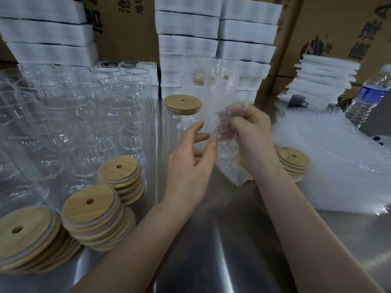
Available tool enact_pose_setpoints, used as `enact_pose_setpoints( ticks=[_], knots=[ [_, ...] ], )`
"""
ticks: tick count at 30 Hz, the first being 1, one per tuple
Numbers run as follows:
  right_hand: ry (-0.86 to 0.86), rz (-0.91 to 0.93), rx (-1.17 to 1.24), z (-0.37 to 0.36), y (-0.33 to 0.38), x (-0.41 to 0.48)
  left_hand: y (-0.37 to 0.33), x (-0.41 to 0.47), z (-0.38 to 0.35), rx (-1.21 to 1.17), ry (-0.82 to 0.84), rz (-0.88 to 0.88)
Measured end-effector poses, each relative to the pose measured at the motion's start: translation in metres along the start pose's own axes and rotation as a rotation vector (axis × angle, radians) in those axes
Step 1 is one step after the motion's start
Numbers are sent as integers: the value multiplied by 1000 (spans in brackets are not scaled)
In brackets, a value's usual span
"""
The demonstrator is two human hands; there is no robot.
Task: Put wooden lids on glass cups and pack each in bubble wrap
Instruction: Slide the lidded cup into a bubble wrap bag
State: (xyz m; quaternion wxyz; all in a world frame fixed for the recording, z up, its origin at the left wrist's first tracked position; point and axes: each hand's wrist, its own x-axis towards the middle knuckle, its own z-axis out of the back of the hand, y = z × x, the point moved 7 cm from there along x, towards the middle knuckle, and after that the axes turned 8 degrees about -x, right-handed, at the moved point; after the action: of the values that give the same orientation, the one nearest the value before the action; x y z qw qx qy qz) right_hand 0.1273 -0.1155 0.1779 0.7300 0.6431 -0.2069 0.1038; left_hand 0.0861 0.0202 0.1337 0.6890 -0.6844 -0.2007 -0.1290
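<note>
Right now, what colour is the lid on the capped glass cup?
Light tan wood lid; head view shows it best.

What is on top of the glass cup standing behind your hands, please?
A wooden lid with a small hole caps the glass cup; the left hand hides its base.

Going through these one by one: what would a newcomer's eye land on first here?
At centre, the right hand grips a piece of bubble wrap, with the left hand at its edge. Just behind them stands one glass cup capped with a wooden lid. Stacks of loose lids lie lower left, beside a crowd of bare cups.
</note>
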Motion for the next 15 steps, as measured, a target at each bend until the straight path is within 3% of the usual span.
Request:
enact_pose_setpoints(
  ticks=[7,11,15],
  knots=[
    [418,-56,-97,-11,-2,-9,5,4,3,-111,-40,68],
    [504,-226,-279,-16,-16,-9,3,6,6,-188,-73,121],
    [396,-24,-259,-15,-8,-5,4,6,7,-107,-87,110]
  ],
)
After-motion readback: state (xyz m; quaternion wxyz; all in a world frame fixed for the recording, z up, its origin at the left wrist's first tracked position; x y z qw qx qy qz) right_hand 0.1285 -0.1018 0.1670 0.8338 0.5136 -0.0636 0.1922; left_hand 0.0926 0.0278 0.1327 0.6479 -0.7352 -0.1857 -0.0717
